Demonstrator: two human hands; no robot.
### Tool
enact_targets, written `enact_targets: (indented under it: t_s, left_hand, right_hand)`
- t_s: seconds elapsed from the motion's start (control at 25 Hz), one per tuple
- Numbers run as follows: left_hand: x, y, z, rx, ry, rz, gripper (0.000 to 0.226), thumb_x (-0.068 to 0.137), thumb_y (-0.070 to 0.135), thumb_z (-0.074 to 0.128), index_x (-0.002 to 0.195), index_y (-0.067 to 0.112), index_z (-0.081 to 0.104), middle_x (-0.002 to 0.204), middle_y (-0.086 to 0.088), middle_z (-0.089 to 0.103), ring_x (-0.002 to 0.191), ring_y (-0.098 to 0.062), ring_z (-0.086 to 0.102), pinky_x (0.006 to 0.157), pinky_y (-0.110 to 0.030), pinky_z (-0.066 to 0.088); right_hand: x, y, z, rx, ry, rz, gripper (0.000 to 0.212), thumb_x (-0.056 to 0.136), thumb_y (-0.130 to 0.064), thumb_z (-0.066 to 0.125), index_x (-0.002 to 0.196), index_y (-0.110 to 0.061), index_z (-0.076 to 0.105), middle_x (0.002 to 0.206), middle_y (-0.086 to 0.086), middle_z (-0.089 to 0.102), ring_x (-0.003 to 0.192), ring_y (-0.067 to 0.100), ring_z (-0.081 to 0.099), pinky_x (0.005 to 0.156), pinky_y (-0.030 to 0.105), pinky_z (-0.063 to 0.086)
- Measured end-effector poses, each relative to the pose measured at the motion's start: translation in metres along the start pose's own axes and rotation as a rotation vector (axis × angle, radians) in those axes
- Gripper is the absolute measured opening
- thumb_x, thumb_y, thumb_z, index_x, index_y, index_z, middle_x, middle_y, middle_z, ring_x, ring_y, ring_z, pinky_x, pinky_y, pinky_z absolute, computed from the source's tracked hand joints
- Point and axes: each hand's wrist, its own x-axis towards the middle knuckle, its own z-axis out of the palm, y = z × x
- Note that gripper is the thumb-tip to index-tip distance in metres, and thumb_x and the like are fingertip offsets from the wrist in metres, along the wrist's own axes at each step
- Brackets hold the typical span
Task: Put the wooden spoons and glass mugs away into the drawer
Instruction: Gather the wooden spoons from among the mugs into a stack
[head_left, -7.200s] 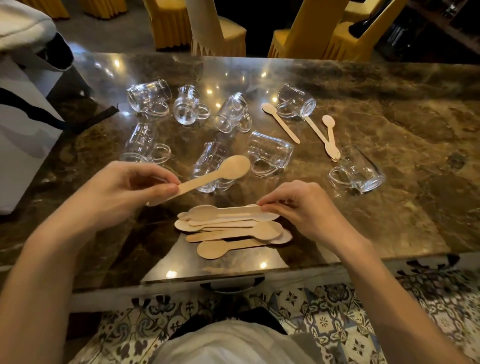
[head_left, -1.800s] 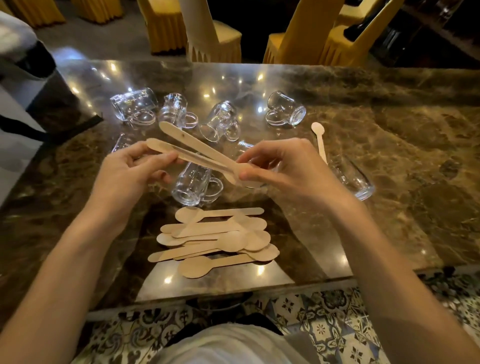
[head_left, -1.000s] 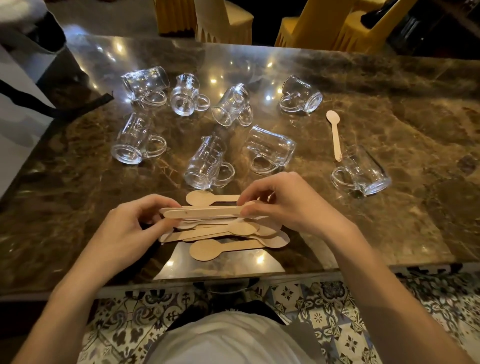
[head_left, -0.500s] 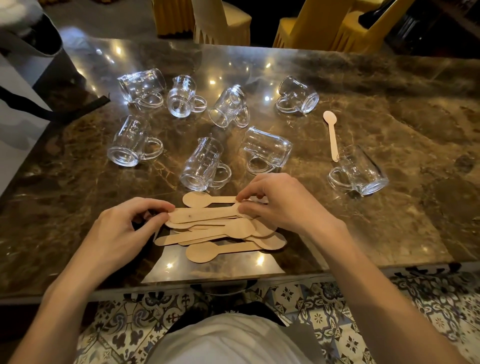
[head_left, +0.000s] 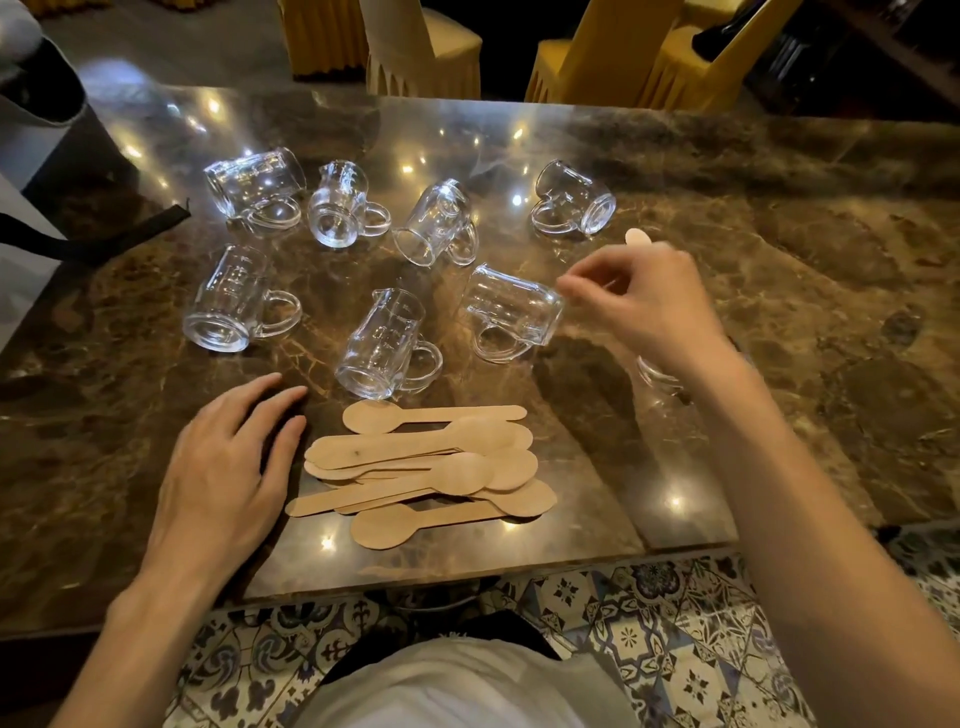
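Reaching past the spoon pile (head_left: 431, 462), our right hand (head_left: 644, 306) has left the stack it was squaring a moment ago and now hovers over the last loose spoon (head_left: 636, 238), whose bowl pokes out beyond the knuckles. That means the gathering is nearly done, we judge. Fingers are loosely curled, thumb and forefinger narrowly apart, holding nothing we can see. Our left hand (head_left: 228, 467) lies flat and empty, just left of the pile. Glass mugs (head_left: 384, 348) lie on their sides beyond the pile; the drawer is not clearly visible.
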Motion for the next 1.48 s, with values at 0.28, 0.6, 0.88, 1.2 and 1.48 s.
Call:
enact_targets:
  t_s: [0.28, 0.6, 0.88, 1.2, 1.48]
  left_hand:
    - [0.005, 0.000, 0.004, 0.038, -0.009, 0.004, 0.034, 0.088, 0.019, 0.057, 0.120, 0.008, 0.060, 0.128, -0.013, 0.056, 0.118, -0.033, 0.050, 0.098, -0.049, 0.038]
    - [0.004, -0.003, 0.005, 0.030, 0.013, 0.014, 0.033, 0.087, 0.018, 0.060, 0.119, 0.009, 0.061, 0.126, -0.011, 0.057, 0.117, -0.030, 0.050, 0.097, -0.048, 0.038]
    - [0.005, -0.004, 0.006, 0.022, 0.027, 0.025, 0.033, 0.087, 0.018, 0.060, 0.118, 0.009, 0.061, 0.126, -0.011, 0.057, 0.116, -0.030, 0.051, 0.096, -0.049, 0.040]
    - [0.005, -0.005, 0.008, 0.025, 0.031, 0.023, 0.034, 0.086, 0.018, 0.060, 0.118, 0.009, 0.061, 0.126, -0.012, 0.057, 0.116, -0.031, 0.051, 0.096, -0.050, 0.040]
    - [0.005, -0.002, 0.007, 0.028, 0.024, 0.008, 0.034, 0.086, 0.016, 0.062, 0.119, 0.009, 0.061, 0.126, -0.012, 0.057, 0.117, -0.031, 0.050, 0.097, -0.049, 0.039]
  right_hand:
    - [0.066, 0.072, -0.014, -0.346, 0.031, 0.486, 0.029, 0.078, -0.041, 0.071, 0.099, -0.022, 0.073, 0.108, 0.008, 0.070, 0.102, 0.029, 0.063, 0.085, 0.038, 0.052]
    - [0.081, 0.084, -0.004, -0.463, 0.016, 0.598, 0.049, 0.072, -0.042, 0.078, 0.110, -0.014, 0.068, 0.115, 0.014, 0.065, 0.106, 0.034, 0.060, 0.084, 0.041, 0.050]
    - [0.081, 0.090, -0.005, -0.424, 0.036, 0.681, 0.043, 0.076, -0.036, 0.075, 0.110, -0.010, 0.066, 0.114, 0.014, 0.065, 0.105, 0.034, 0.060, 0.082, 0.041, 0.048]
    - [0.081, 0.085, -0.003, -0.445, 0.099, 0.676, 0.042, 0.079, -0.041, 0.070, 0.107, -0.010, 0.067, 0.108, 0.013, 0.065, 0.099, 0.034, 0.061, 0.074, 0.039, 0.046]
    - [0.069, 0.055, -0.006, -0.258, 0.313, 0.438, 0.024, 0.085, -0.036, 0.060, 0.097, -0.022, 0.074, 0.099, 0.007, 0.073, 0.095, 0.031, 0.065, 0.076, 0.040, 0.052]
